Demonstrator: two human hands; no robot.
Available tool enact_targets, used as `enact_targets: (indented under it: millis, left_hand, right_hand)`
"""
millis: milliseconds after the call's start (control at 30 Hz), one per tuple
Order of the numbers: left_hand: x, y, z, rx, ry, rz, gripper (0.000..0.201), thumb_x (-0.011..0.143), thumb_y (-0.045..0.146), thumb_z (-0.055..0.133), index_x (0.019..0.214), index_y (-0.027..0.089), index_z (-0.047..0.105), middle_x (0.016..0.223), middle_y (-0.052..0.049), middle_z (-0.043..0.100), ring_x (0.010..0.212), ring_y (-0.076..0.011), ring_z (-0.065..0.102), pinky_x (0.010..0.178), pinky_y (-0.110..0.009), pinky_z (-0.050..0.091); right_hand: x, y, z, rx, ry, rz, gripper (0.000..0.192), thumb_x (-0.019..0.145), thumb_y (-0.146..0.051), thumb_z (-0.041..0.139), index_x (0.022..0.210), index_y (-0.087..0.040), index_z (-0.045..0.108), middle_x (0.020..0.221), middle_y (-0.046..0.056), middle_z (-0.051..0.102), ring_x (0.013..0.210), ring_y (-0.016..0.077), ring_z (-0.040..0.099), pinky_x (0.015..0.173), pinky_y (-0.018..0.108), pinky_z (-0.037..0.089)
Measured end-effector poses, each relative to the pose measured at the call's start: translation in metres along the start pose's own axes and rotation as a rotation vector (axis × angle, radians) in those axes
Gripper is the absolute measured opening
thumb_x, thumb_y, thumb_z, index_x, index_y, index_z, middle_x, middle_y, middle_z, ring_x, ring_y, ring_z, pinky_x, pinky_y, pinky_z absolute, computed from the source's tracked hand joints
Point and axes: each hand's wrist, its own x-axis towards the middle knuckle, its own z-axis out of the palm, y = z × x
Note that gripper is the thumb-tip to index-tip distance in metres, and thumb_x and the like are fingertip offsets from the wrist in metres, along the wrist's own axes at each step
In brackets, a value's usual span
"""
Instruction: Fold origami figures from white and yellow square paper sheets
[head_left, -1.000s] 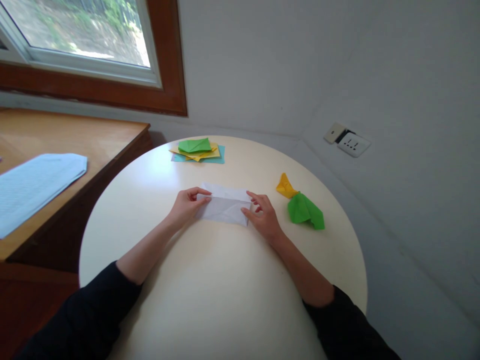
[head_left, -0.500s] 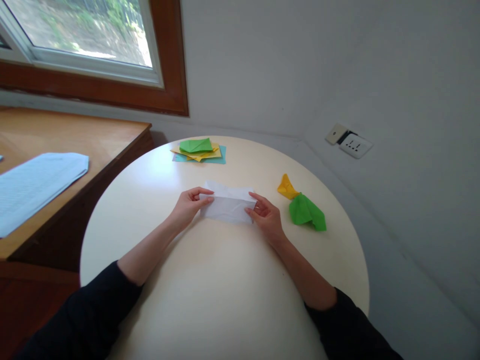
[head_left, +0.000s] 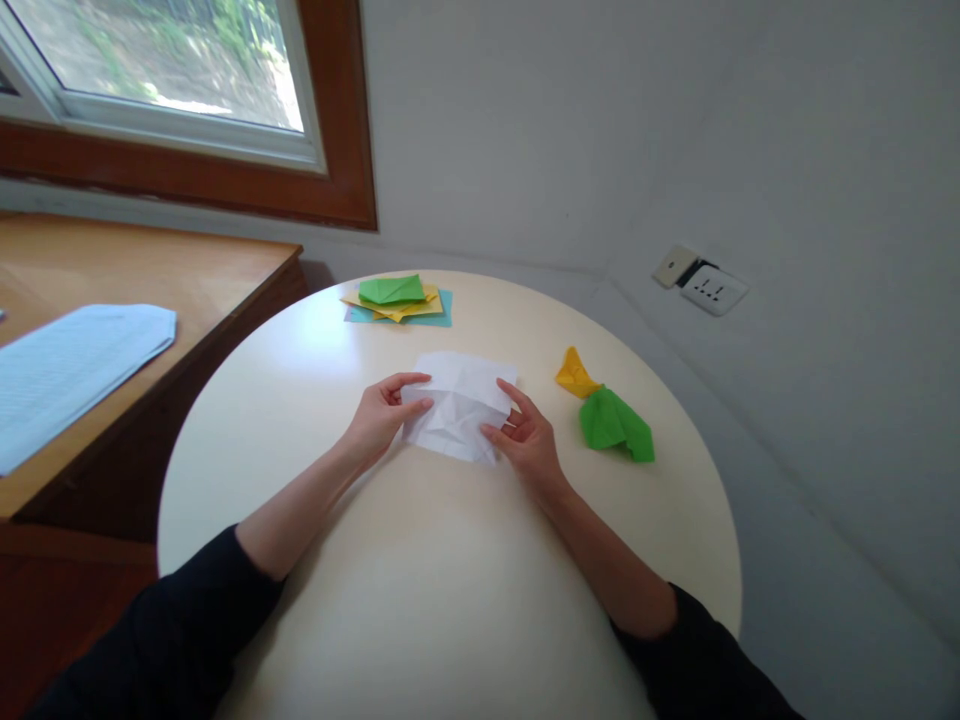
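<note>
A creased white sheet of paper (head_left: 459, 405) is held just above the round cream table (head_left: 420, 560), spread open between both hands. My left hand (head_left: 382, 415) pinches its left edge with thumb and fingers. My right hand (head_left: 525, 440) pinches its right edge, the thumb on the lower corner. Fold lines cross the sheet's middle.
A stack of green, yellow and teal papers (head_left: 397, 298) lies at the table's far edge. A folded yellow piece (head_left: 574, 373) and a folded green piece (head_left: 615, 423) lie right of my hands. A wooden desk (head_left: 150, 290) with a printed sheet (head_left: 67, 365) stands left. A wall socket (head_left: 712, 290) is at right.
The white paper was a narrow folded strip on the table; now it has been lifted slightly and unfolded into a wider, creased sheet between both hands.
</note>
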Motion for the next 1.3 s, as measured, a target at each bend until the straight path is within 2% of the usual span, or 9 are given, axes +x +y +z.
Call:
enact_targets:
  millis: [100, 200, 267, 367, 500, 867, 1167, 1300]
  left_hand:
    - [-0.0024, 0.0022, 0.0032, -0.009, -0.050, -0.007, 0.061, 0.052, 0.021, 0.079, 0.108, 0.015, 0.058, 0.091, -0.005, 0.066, 0.078, -0.0136, 0.060, 0.072, -0.025, 0.047]
    - [-0.0043, 0.0041, 0.0045, -0.019, -0.154, -0.049, 0.083, 0.051, 0.021, 0.080, 0.125, 0.019, 0.044, 0.100, -0.008, 0.065, 0.087, -0.0185, 0.061, 0.079, -0.030, 0.048]
    - [-0.0045, 0.0032, 0.0040, -0.008, -0.209, -0.050, 0.089, 0.052, 0.021, 0.080, 0.130, 0.021, 0.038, 0.105, -0.009, 0.063, 0.092, -0.0208, 0.060, 0.081, -0.032, 0.048]
    - [-0.0037, -0.0006, 0.0028, 0.045, -0.243, 0.001, 0.089, 0.054, 0.020, 0.079, 0.131, 0.023, 0.035, 0.117, -0.010, 0.057, 0.098, -0.0223, 0.058, 0.082, -0.032, 0.048]
    - [-0.0030, -0.0025, 0.0036, 0.124, -0.228, 0.053, 0.088, 0.054, 0.020, 0.078, 0.131, 0.021, 0.035, 0.125, -0.012, 0.050, 0.102, -0.0226, 0.055, 0.081, -0.030, 0.049]
    - [-0.0070, 0.0047, 0.0064, 0.246, -0.179, 0.060, 0.085, 0.056, 0.026, 0.077, 0.130, 0.018, 0.035, 0.102, -0.008, 0.059, 0.079, -0.0162, 0.058, 0.064, -0.025, 0.049]
    - [-0.0057, -0.0011, 0.0068, 0.253, -0.195, 0.124, 0.083, 0.056, 0.028, 0.077, 0.127, 0.017, 0.037, 0.104, -0.010, 0.059, 0.090, -0.0194, 0.057, 0.077, -0.030, 0.048]
    - [-0.0054, -0.0034, 0.0069, 0.258, -0.191, 0.126, 0.082, 0.056, 0.028, 0.077, 0.127, 0.018, 0.037, 0.103, -0.009, 0.059, 0.090, -0.0188, 0.057, 0.077, -0.028, 0.048]
  right_hand:
    - [-0.0009, -0.0013, 0.0022, 0.030, 0.031, -0.014, 0.068, 0.058, -0.024, 0.076, 0.120, -0.025, 0.049, 0.096, 0.003, 0.069, 0.082, 0.0166, 0.066, 0.074, 0.030, 0.055]
    - [-0.0006, -0.0028, 0.0016, 0.069, 0.089, -0.008, 0.071, 0.060, -0.024, 0.075, 0.123, -0.025, 0.045, 0.095, 0.003, 0.069, 0.080, 0.0164, 0.066, 0.073, 0.030, 0.055]
    - [-0.0001, -0.0035, 0.0005, 0.087, 0.121, 0.002, 0.072, 0.061, -0.025, 0.074, 0.125, -0.025, 0.042, 0.093, 0.003, 0.069, 0.078, 0.0159, 0.066, 0.070, 0.029, 0.055]
    - [0.0004, -0.0038, -0.0002, 0.102, 0.140, 0.015, 0.073, 0.061, -0.025, 0.074, 0.126, -0.026, 0.041, 0.091, 0.002, 0.069, 0.077, 0.0159, 0.066, 0.068, 0.028, 0.054]
    - [0.0004, -0.0029, 0.0015, 0.118, 0.119, 0.040, 0.075, 0.060, -0.025, 0.074, 0.127, -0.026, 0.039, 0.093, 0.003, 0.069, 0.078, 0.0166, 0.066, 0.070, 0.030, 0.054]
    - [0.0002, -0.0006, 0.0018, 0.112, 0.111, 0.046, 0.076, 0.059, -0.024, 0.075, 0.127, -0.027, 0.039, 0.099, 0.004, 0.068, 0.082, 0.0166, 0.066, 0.074, 0.032, 0.054]
    - [-0.0006, -0.0048, 0.0049, 0.019, 0.079, 0.022, 0.078, 0.056, -0.026, 0.077, 0.125, -0.026, 0.041, 0.091, 0.002, 0.068, 0.077, 0.0165, 0.065, 0.070, 0.031, 0.055]
    - [-0.0011, -0.0049, 0.0050, -0.001, 0.072, 0.007, 0.076, 0.056, -0.026, 0.077, 0.124, -0.027, 0.043, 0.091, 0.003, 0.068, 0.077, 0.0174, 0.066, 0.070, 0.032, 0.056]
